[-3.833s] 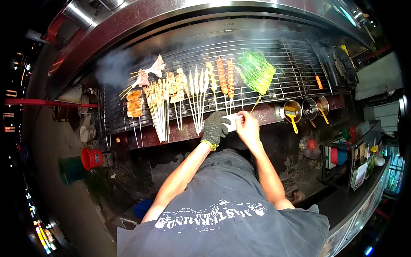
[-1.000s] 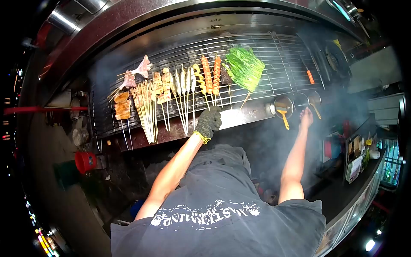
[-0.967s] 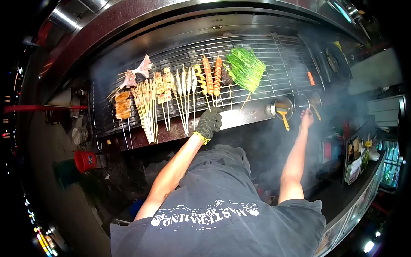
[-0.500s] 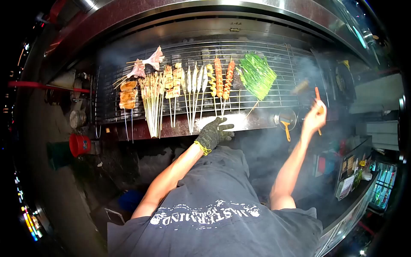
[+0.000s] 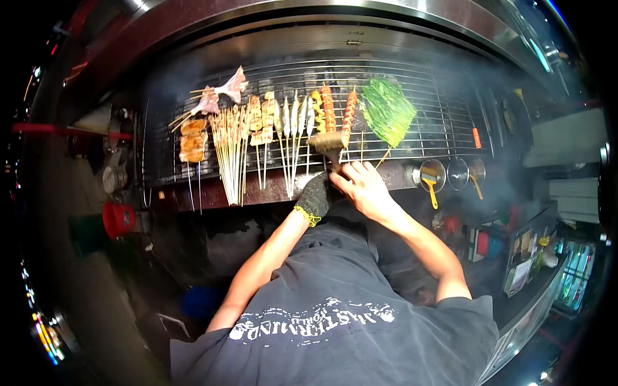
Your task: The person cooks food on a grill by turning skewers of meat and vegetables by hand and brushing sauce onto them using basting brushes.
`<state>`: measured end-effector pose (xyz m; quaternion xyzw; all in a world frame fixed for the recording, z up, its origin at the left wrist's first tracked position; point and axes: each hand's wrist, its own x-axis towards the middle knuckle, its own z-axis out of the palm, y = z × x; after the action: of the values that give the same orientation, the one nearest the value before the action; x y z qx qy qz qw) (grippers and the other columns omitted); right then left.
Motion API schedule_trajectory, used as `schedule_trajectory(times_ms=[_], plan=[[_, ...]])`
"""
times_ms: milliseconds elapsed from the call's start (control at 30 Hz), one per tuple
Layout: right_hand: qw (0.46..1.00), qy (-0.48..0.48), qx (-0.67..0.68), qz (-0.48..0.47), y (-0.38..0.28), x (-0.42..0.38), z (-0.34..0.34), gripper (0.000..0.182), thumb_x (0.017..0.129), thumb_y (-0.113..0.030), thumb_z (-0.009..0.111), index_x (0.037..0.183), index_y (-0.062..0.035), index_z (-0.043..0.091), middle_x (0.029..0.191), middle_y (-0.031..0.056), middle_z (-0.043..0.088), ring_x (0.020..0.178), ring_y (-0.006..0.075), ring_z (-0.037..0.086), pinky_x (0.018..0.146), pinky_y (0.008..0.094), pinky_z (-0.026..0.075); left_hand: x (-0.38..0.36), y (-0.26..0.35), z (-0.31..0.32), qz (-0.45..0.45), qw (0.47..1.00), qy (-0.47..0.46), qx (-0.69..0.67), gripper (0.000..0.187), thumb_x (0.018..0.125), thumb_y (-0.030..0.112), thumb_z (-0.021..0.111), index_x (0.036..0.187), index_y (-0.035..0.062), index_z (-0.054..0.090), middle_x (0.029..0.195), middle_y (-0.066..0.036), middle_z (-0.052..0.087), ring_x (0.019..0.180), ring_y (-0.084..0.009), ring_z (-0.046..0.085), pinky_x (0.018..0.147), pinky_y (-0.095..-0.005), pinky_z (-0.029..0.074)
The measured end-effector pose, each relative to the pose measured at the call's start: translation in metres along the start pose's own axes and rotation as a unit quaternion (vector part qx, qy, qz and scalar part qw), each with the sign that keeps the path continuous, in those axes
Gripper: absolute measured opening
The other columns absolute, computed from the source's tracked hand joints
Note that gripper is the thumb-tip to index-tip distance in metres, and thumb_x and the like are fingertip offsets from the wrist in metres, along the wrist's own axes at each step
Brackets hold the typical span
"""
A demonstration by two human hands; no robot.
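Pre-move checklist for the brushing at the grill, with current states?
1. Brush held by right hand: ok, fingers wrap the handle.
2. Bristles over the sausage skewers: ok, the head sits at their lower ends.
3. Left hand in its glove, off the hot grate: ok, it rests at the front ledge.
4. Sauce on the bristles: cannot tell.
5. Sauce pots upright at the right: ok.
6. Greens apart from the brush: ok.
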<state>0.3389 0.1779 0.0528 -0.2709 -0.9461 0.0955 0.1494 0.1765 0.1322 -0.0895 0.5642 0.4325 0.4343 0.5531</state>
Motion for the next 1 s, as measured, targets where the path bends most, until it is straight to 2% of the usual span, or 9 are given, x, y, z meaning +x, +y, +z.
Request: schedule_trajectory(times_ms=[133, 267, 400, 467, 667, 767, 800, 933, 1000], plan=[[0.997, 0.061, 0.04, 0.039, 0.013, 0.01, -0.018, 0.033, 0.076, -0.008, 0.065, 0.109, -0.0098, 0.064, 0.087, 0.0068, 0.054, 0.081, 0.0264, 0.054, 0.071, 0.0385, 0.042, 0.002, 0.012, 0.006, -0.085, 0.989, 0.018, -0.121, 0.029, 0.088, 0.009, 0.058, 0.116, 0.0041, 0.057, 0.108, -0.012, 0.063, 0.096, -0.0213, 0.06, 0.083, -0.0341, 0.05], [0.969, 0.222, -0.02, 0.107, 0.068, 0.039, 0.012, 0.034, 0.077, -0.003, 0.067, 0.11, -0.0089, 0.066, 0.084, 0.0097, 0.054, 0.079, 0.0288, 0.053, 0.068, 0.0407, 0.043, 0.014, 0.008, 0.011, -0.282, 0.843, 0.094, -0.448, 0.021, 0.094, 0.015, 0.061, 0.113, 0.0077, 0.06, 0.094, -0.003, 0.065, 0.074, -0.0154, 0.06, 0.063, -0.0263, 0.049], [0.988, 0.1, -0.03, 0.109, 0.05, 0.022, 0.021, 0.034, 0.076, -0.005, 0.063, 0.109, -0.0086, 0.064, 0.093, 0.0086, 0.054, 0.086, 0.0275, 0.053, 0.074, 0.0388, 0.045, 0.012, -0.01, 0.02, -0.219, 0.809, 0.101, -0.536, 0.014, 0.097, 0.016, 0.055, 0.109, 0.0103, 0.061, 0.093, -0.003, 0.064, 0.079, -0.0113, 0.057, 0.062, -0.0257, 0.047], [0.993, 0.09, 0.014, 0.069, 0.022, 0.003, 0.015, 0.03, 0.077, -0.007, 0.065, 0.107, -0.0086, 0.065, 0.091, 0.0079, 0.055, 0.085, 0.0266, 0.053, 0.073, 0.0382, 0.044, 0.009, -0.041, 0.022, -0.072, 0.986, 0.052, -0.143, 0.015, 0.096, 0.012, 0.056, 0.11, 0.0065, 0.057, 0.092, -0.005, 0.061, 0.085, -0.02, 0.059, 0.067, -0.0323, 0.049], [0.973, 0.195, 0.091, 0.087, 0.004, -0.019, 0.002, 0.028, 0.08, -0.01, 0.071, 0.107, -0.0085, 0.065, 0.084, 0.0073, 0.054, 0.078, 0.0271, 0.053, 0.068, 0.0387, 0.044, 0.015, -0.082, 0.033, -0.142, 0.784, 0.015, -0.605, 0.027, 0.103, 0.02, 0.042, 0.126, 0.0095, 0.053, 0.11, -0.006, 0.057, 0.099, -0.018, 0.056, 0.088, -0.0312, 0.049], [0.973, 0.193, 0.076, 0.105, 0.008, -0.02, 0.016, 0.026, 0.079, -0.008, 0.071, 0.105, -0.0076, 0.066, 0.087, 0.008, 0.055, 0.078, 0.0284, 0.055, 0.07, 0.0396, 0.046, 0.012, -0.086, 0.051, -0.079, 0.915, 0.028, -0.396, 0.027, 0.103, 0.025, 0.043, 0.123, 0.0131, 0.055, 0.108, -0.003, 0.06, 0.099, -0.016, 0.057, 0.083, -0.0282, 0.047], [0.974, 0.186, 0.079, 0.106, 0.008, -0.021, 0.017, 0.026, 0.079, -0.008, 0.071, 0.105, -0.0075, 0.066, 0.087, 0.0081, 0.056, 0.079, 0.0286, 0.055, 0.071, 0.0395, 0.046, 0.007, -0.056, 0.048, -0.161, 0.875, 0.039, -0.454, 0.029, 0.102, 0.028, 0.046, 0.125, 0.014, 0.055, 0.109, -0.004, 0.061, 0.098, -0.0168, 0.058, 0.079, -0.0296, 0.049], [0.859, 0.342, 0.26, 0.277, -0.009, -0.042, 0.002, 0.02, 0.092, -0.005, 0.06, 0.111, -0.0026, 0.067, 0.093, 0.0069, 0.065, 0.082, 0.016, 0.061, 0.072, 0.0289, 0.049, -0.034, 0.004, 0.046, -0.333, 0.815, -0.001, -0.474, 0.041, 0.096, 0.03, 0.059, 0.13, 0.0081, 0.052, 0.111, -0.013, 0.063, 0.082, -0.0272, 0.065, 0.071, -0.0373, 0.055], [0.72, 0.444, 0.346, 0.406, -0.014, -0.054, 0.004, 0.022, 0.099, -0.013, 0.056, 0.115, -0.0024, 0.066, 0.088, 0.0026, 0.064, 0.074, 0.0095, 0.06, 0.07, 0.0243, 0.049, -0.038, 0.016, 0.052, -0.336, 0.809, -0.022, -0.482, 0.04, 0.095, 0.032, 0.062, 0.127, 0.0085, 0.053, 0.108, -0.017, 0.061, 0.076, -0.0289, 0.064, 0.069, -0.039, 0.056]])
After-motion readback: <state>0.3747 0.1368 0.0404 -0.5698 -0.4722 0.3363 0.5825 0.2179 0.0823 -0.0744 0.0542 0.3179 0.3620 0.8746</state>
